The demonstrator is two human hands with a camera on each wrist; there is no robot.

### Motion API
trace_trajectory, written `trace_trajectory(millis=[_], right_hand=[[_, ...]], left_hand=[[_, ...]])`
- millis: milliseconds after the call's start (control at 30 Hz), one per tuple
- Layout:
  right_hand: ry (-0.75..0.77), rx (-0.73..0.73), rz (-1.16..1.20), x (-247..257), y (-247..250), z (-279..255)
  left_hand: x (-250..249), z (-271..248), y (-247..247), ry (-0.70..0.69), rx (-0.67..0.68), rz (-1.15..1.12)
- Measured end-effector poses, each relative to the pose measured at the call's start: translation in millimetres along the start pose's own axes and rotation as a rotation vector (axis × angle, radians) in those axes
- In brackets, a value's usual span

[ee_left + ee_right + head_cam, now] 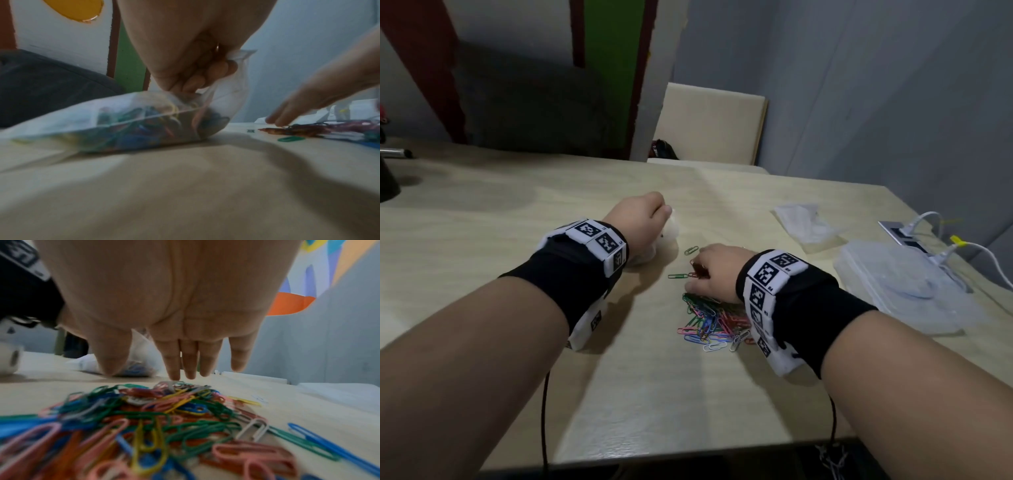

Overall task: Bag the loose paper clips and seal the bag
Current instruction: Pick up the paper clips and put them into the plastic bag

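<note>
My left hand (662,209) grips the gathered mouth of a clear plastic bag (667,237), which lies on the table part-filled with coloured paper clips. In the left wrist view the curled fingers of this left hand (197,76) bunch the bag (123,126) at its top. A pile of loose coloured paper clips (714,322) lies just right of the bag. My right hand (697,274) hovers over the pile's far edge with straight fingers (174,368) pointing down at the clips (164,418) and holds nothing. Two green clips (691,250) lie apart from the pile.
A clear plastic box (900,287) sits at the right, with a stack of clear bags (804,222) behind it. A socket with a white cable (928,219) is at the far right edge. A dark object (387,185) stands far left. The table's near edge (688,455) runs below my arms.
</note>
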State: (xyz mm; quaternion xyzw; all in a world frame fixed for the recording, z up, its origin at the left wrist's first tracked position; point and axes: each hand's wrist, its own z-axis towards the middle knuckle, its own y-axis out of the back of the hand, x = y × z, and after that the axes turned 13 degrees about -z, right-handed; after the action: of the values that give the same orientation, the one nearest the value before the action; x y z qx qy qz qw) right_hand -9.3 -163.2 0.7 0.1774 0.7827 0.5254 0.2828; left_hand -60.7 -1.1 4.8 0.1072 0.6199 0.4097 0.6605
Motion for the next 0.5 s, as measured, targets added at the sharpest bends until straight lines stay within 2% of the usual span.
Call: trace_trajectory(millis=[67,200,500], right_hand=[[-0.044,-0.042,0.046,-5,2,4],[-0.011,0.037,0.034,-3,10,10],[-0.036,0.047,-0.114,-2,9,11]], left_hand=[[-3,0,-4,-0.019,0.005,-0.011],[-5,0,-7,-0.025,-0.010,-0.014],[-2,4,-6,-0.030,-0.003,-0.005]])
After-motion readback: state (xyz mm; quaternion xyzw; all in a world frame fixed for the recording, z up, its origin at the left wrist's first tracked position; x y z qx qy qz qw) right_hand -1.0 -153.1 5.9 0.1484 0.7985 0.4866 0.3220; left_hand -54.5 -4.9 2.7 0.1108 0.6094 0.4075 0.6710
